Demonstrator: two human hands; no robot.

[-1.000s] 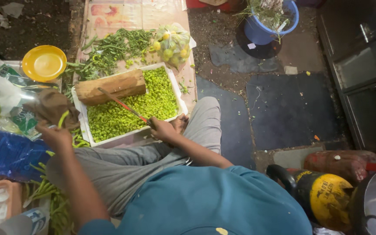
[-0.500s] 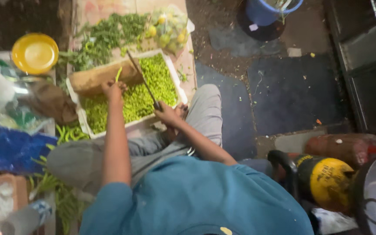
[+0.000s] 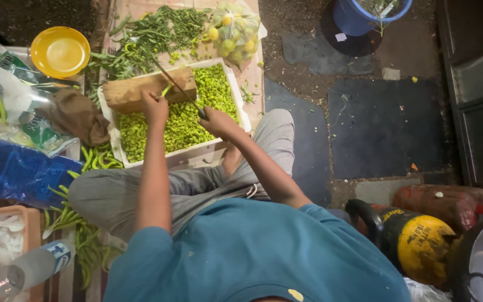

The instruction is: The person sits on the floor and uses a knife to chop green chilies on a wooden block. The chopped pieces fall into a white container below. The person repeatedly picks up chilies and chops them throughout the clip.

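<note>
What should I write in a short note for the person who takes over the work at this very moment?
Left hand: presses a green pod onto the pale wooden chopping block.
Right hand: grips the long thin knife, blade slanted over the block.
White rectangular tray: holds the block and a thick layer of chopped green pieces.
Done: much is chopped.
Left: whole green pods beside the tray, more by the left knee.

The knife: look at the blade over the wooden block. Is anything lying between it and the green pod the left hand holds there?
Nothing visible does. The knife, gripped in the right hand, slants across the wooden block straight to the green pod pinned by the left hand. The tray of chopped pieces lies below, not between.
</note>
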